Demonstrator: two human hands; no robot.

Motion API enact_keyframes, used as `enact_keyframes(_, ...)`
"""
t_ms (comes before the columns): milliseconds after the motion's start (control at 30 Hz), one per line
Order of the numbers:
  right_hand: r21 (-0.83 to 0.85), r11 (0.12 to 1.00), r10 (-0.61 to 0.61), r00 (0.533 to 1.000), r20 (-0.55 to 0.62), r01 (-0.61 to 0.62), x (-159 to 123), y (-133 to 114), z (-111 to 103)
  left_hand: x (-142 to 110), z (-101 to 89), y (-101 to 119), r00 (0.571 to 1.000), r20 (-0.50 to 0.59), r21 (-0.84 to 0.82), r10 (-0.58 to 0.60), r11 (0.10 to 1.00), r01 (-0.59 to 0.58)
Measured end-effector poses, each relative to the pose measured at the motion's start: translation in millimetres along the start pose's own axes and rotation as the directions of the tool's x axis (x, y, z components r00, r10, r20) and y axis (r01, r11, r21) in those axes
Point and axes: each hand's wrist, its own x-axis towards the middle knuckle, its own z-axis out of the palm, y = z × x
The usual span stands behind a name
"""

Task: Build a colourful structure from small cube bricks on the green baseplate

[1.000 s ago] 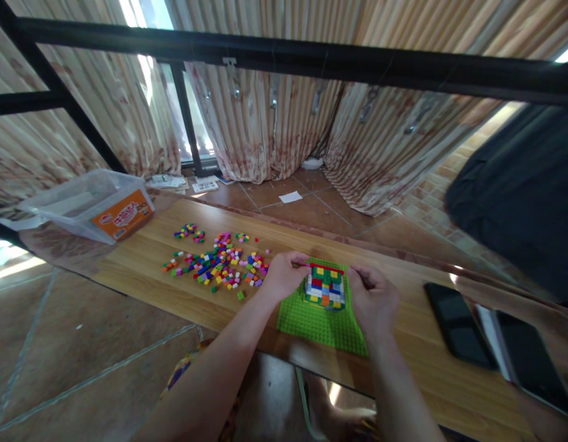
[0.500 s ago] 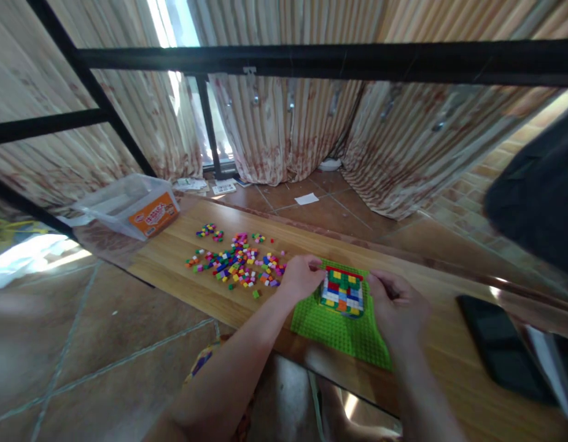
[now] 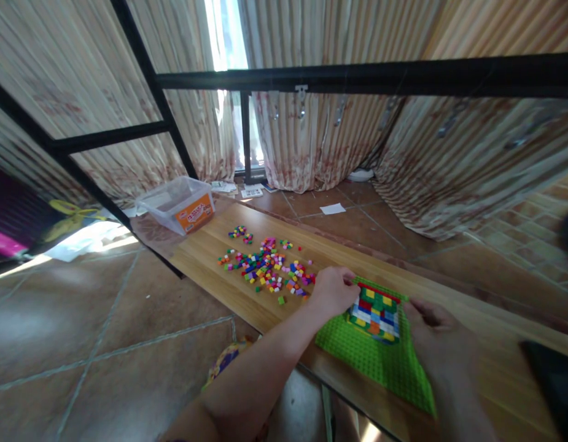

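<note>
A small build of coloured toy bricks (image 3: pixel 374 316) stands on a green studded baseplate (image 3: pixel 373 365) on the wooden table. Its upper face shows green and yellow, then white, blue, red and orange bricks, with a red row (image 3: pixel 380 292) along the far edge. My left hand (image 3: pixel 334 290) is closed, with thumb and fingertips at the build's far left corner. On the other side my right hand (image 3: pixel 438 328) is curled, its thumb and fingers at the far right corner. The two hands grip the build between them; the fingertips' exact contact is partly hidden.
Loose coloured bricks (image 3: pixel 265 264) lie scattered left of the baseplate. A clear plastic box (image 3: pixel 168 205) with an orange label stands at the table's far left end. A dark flat object (image 3: pixel 548 380) lies at the right. A black metal rail (image 3: pixel 357 80) crosses before the curtains.
The camera has turned left, so the whole scene sits further right and slightly lower. Both hands keep their places at the build's sides.
</note>
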Motion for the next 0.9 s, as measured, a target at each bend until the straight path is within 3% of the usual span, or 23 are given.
enact_keyframes(267, -0.112, 0.990, -0.069, 0.989, 0.131, 0.084, 7.7, 12.4, 10.2, -1.6, 2.1, 4.9, 0.999, -0.030, 0.098, 0.034, 0.995, -0.031)
enact_keyframes(533, -0.139, 0.987, -0.066, 0.989, 0.136, 0.085, 7.4, 10.4, 10.9, -5.0, 4.6, 7.8, 0.991, -0.062, 0.240, 0.115, 0.966, -0.097)
enact_keyframes(900, -0.095, 0.989, -0.105, 0.991, 0.086, 0.113, 0.9, -1.1, 11.2, 1.8, 0.2, 6.6, 0.996, -0.078, 0.114, 0.052, 0.993, -0.043)
